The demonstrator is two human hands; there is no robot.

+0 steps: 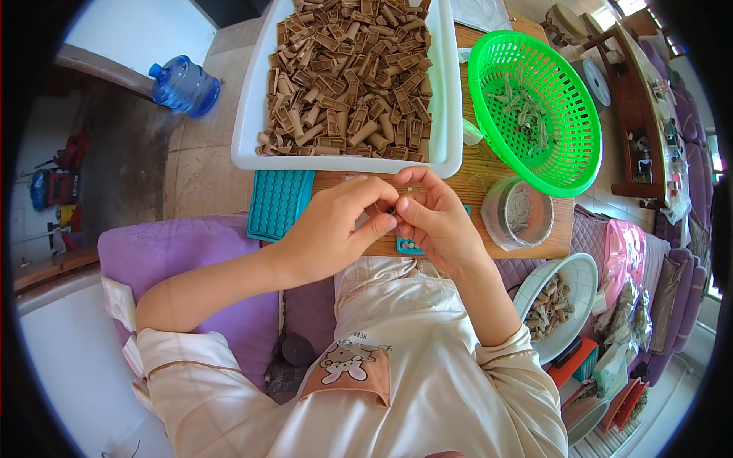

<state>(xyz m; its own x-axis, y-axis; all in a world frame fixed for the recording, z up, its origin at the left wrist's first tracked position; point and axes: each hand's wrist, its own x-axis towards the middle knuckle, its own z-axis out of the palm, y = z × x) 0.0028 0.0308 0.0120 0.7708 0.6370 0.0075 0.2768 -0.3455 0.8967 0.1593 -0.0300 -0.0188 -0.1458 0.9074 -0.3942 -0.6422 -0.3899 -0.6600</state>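
My left hand [334, 223] and my right hand [440, 227] meet over the front of the table. Both are closed, thumbs and fingertips pinching around a small dark piece [392, 211]. Fingers cover most of it, so its kind cannot be made out. Under my right hand shows part of a small teal tray [408, 246] with little greyish discs in it. Just beyond the hands stands a white tub [347, 163] heaped with small brown plastic parts [351, 84]. A teal tray with rows of round pockets [281, 202] lies left of my left hand.
A green perforated basket [561, 179] with thin clear pieces stands at the table's right, near a clear round container [528, 229]. A pale basin [584, 275] of brown parts sits lower right. A blue water bottle [185, 86] lies on the floor, left.
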